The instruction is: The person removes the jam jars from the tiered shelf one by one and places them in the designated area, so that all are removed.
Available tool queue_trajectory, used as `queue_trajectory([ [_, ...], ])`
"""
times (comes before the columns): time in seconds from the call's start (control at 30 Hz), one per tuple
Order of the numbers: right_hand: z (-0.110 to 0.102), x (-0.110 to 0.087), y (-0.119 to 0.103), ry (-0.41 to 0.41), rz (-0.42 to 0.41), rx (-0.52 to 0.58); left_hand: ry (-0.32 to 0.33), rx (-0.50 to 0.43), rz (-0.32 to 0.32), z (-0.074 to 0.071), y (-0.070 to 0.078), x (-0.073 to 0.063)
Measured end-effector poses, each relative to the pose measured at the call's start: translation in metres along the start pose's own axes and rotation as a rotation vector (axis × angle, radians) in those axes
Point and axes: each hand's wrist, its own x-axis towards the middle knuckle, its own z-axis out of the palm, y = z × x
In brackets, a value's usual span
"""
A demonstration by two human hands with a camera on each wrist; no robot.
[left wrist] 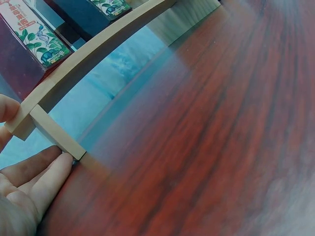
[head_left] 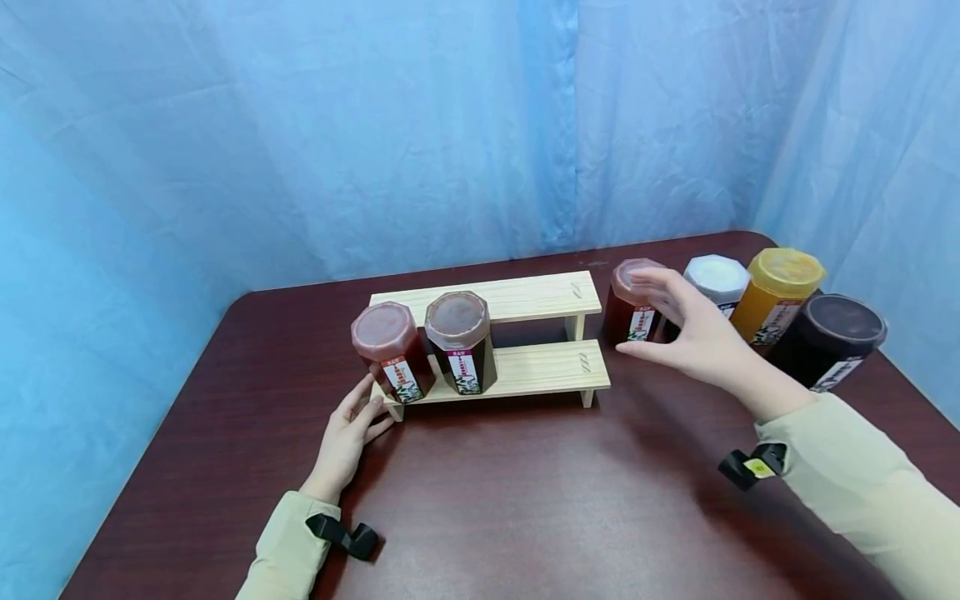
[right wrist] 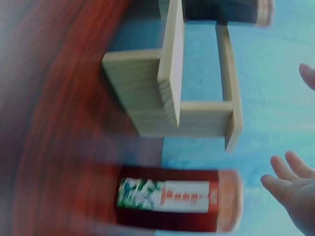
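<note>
A two-step pale wooden shelf (head_left: 517,371) stands on the table, two lidded octagonal jars on its lower step. One jar has a pinkish lid and dark red contents (head_left: 385,330); the other has a brownish lid (head_left: 457,320). My left hand (head_left: 347,437) touches the left end of the lower step, fingers extended by its front leg (left wrist: 59,132). My right hand (head_left: 701,337) is raised, thumb and fingers spread wide, overlapping a red jar (head_left: 628,312) right of the shelf. In the right wrist view that red jar (right wrist: 172,199) stands apart from the fingers.
Further right stand a white-lidded jar (head_left: 716,275), a yellow jar (head_left: 780,287) and a dark jar (head_left: 828,333), close together near the table's right edge. Blue cloth (head_left: 375,142) hangs behind and beside the dark red-brown table (head_left: 510,500).
</note>
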Motion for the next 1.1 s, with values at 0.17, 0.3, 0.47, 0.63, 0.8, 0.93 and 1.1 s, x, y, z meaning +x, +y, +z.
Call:
queue_trajectory([
  [0.17,0.015,0.013,-0.009,-0.036,-0.024,0.004,-0.006,-0.006,0.005,0.000,0.000,0.000],
  [0.3,0.026,0.022,-0.015,-0.067,-0.022,0.019,-0.009,-0.005,0.005,0.000,0.000,0.000],
  [0.47,0.040,0.032,-0.020,-0.112,-0.010,0.081,-0.008,-0.004,0.002,0.000,0.000,-0.001],
  [0.63,0.054,0.040,-0.026,-0.125,-0.025,0.079,-0.006,-0.012,0.007,0.000,0.000,-0.001],
  [0.8,0.065,0.047,-0.033,-0.150,-0.026,0.068,-0.008,-0.023,0.016,0.000,-0.001,-0.001],
  [0.93,0.073,0.053,-0.037,-0.181,-0.037,0.074,-0.011,-0.016,0.026,0.000,-0.001,0.000],
  [1.1,0.078,0.060,-0.043,-0.202,-0.065,0.070,-0.018,-0.015,0.039,0.000,-0.001,0.000],
])
